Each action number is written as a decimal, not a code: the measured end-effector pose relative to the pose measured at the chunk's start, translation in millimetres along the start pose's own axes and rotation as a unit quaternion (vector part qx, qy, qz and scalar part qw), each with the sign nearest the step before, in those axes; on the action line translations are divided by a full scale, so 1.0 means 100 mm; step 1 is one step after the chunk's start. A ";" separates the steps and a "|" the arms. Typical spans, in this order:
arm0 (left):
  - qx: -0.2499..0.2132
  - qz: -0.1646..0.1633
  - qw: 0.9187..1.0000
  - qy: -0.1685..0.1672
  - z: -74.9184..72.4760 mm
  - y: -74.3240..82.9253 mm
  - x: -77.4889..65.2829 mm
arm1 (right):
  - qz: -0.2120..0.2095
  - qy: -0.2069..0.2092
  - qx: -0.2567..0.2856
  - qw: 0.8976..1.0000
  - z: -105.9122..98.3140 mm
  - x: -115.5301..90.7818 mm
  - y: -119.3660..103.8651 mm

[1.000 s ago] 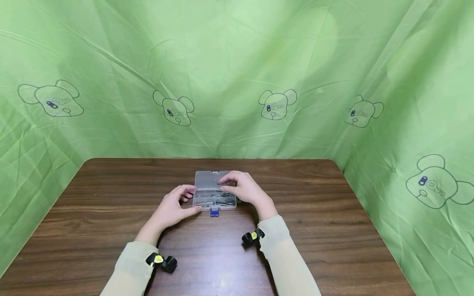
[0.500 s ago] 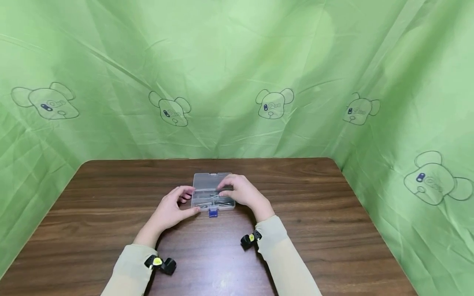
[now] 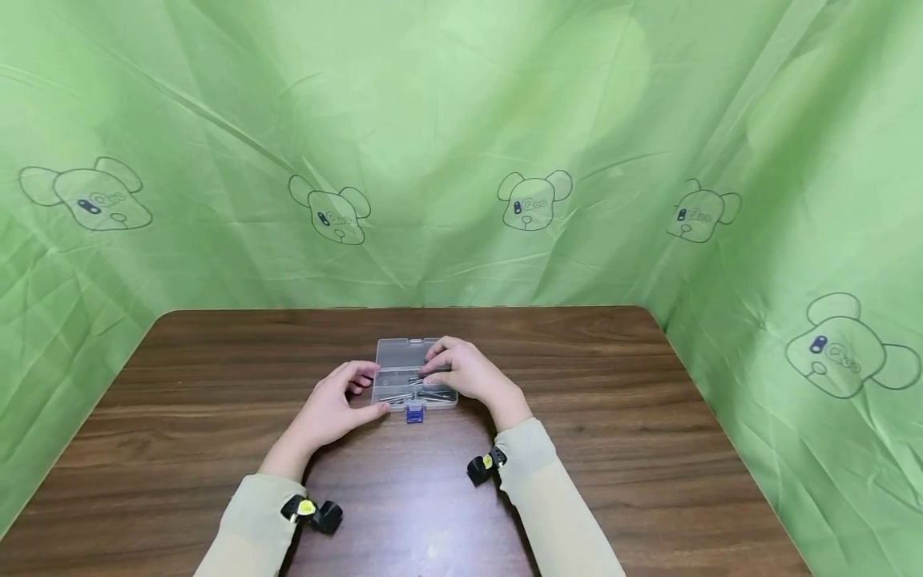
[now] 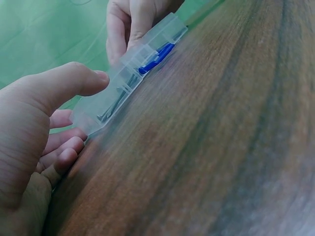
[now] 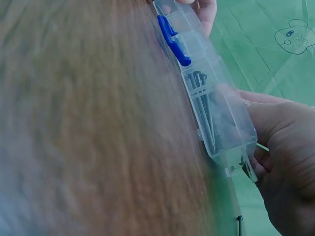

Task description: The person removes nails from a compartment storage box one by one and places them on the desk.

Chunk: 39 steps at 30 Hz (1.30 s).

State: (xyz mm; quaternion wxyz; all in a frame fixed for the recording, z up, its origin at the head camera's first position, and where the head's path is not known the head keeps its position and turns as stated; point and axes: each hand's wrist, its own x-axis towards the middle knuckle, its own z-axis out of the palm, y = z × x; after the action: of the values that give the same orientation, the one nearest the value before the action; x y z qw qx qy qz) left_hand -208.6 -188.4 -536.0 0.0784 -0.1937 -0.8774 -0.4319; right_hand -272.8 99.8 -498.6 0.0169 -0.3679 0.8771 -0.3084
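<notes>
A clear plastic compartment box point(image 3: 392, 378) lies on the table with its lid point(image 3: 401, 353) tipped back and its blue latch point(image 3: 414, 414) facing the person. Metal nails point(image 5: 203, 101) lie in its front compartments, and more nails point(image 3: 414, 380) show in the rear one. My left hand point(image 3: 332, 406) holds the box's left end, thumb at the front corner and fingers along the side. My right hand point(image 3: 472, 377) reaches into the rear right compartment, fingertips down among the nails; I cannot tell whether they pinch one. Through the clear wall its fingers look blurred.
The box stands on a brown wood-grain table point(image 3: 613, 433). A single nail point(image 5: 239, 223) shows beyond the box's right end in the right wrist view. Green cloth point(image 3: 433, 120) with mouse-like drawings hangs behind and beside the table.
My right hand has come down from above the box, and its fingertips now dip into the rear compartment, covering part of the nails there. The left hand keeps its hold.
</notes>
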 end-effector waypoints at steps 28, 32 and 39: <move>-0.002 -0.003 1.000 -0.001 0.01 0.02 0.00 | -0.010 -0.029 -0.056 0.998 -0.02 0.03 -0.09; 0.000 -0.006 1.000 -0.003 0.00 0.03 0.00 | -0.014 -0.025 -0.049 0.998 -0.02 0.02 -0.08; -0.003 -0.004 1.000 -0.004 -0.01 0.03 0.00 | -0.019 -0.019 -0.061 0.998 -0.01 0.04 -0.09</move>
State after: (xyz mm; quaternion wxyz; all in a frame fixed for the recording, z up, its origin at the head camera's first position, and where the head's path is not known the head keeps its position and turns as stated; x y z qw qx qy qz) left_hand -207.1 -187.2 -533.2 0.0728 -0.1920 -0.8772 -0.4340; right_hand -269.9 92.9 -492.1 0.0055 -0.3909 0.8865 -0.2475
